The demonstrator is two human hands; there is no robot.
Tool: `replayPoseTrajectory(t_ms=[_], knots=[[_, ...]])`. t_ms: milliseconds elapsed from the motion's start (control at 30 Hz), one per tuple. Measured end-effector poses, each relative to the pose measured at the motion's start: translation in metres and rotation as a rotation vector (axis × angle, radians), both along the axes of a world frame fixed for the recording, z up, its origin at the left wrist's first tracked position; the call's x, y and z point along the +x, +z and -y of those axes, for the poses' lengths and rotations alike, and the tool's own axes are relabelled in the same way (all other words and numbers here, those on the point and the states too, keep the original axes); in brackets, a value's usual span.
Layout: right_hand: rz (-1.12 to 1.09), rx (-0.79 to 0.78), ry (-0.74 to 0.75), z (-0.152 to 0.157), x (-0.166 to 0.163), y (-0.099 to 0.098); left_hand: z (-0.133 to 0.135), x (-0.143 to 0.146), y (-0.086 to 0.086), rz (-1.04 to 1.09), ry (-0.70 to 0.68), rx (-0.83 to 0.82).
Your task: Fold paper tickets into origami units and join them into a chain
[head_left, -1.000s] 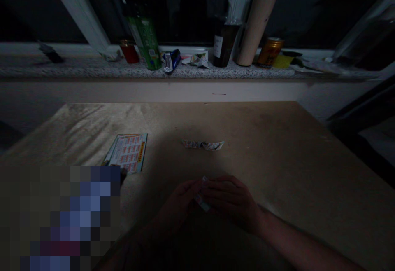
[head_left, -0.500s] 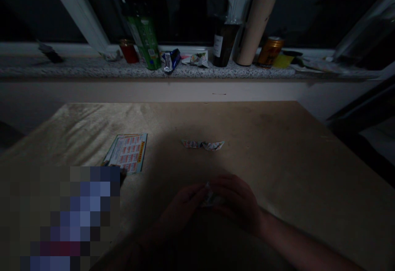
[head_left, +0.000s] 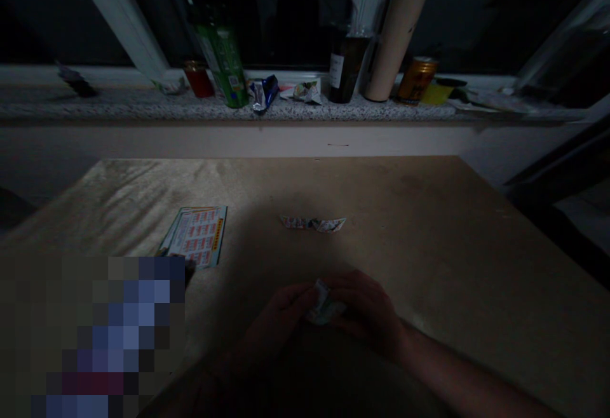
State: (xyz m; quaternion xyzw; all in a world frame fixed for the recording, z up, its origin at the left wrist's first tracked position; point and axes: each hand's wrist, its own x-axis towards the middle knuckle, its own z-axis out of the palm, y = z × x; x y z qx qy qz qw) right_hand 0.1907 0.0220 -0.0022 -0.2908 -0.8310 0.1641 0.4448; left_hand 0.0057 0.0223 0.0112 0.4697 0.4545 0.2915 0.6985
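Dim table [head_left: 429, 246]: folded paper [head_left: 324, 304] sits between left hand [head_left: 280, 317] and right hand [head_left: 368, 314], both grips pinching it.

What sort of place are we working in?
Likely a dim room at home: a board table stands by a stone windowsill cluttered with a bottle, a can and wrappers. The left hand and right hand hold a paper scrap.

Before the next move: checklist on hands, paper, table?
1. Small white printed paper piece held between left hand and right hand: ok.
2. Firmness of the grip: cannot tell, too dark.
3. Pair of small folded paper pieces farther out on the tan wooden table, apart from both hands: ok.
4. Printed orange-and-white sheet flat, away from the left hand: ok.
5. Light on the hands: not ok, shadowed.
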Motion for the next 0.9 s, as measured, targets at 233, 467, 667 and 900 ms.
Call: replayPoseTrajectory(t_ms=[233,467,667,900], knots=[[-0.297,-0.396,-0.066,0.008,-0.004,0.003,0.002,0.002,0.006,-0.059,-0.026,0.041],[-0.539,-0.655,-0.198,0.006,-0.01,-0.001,0.011,0.005,0.007,-0.046,0.157,0.216],[-0.533,-0.71,-0.218,0.004,-0.009,0.005,0.013,0.001,0.001,-0.214,0.083,0.235],[-0.411,-0.602,-0.255,0.012,-0.005,0.006,0.008,-0.005,0.01,-0.299,0.176,0.239]])
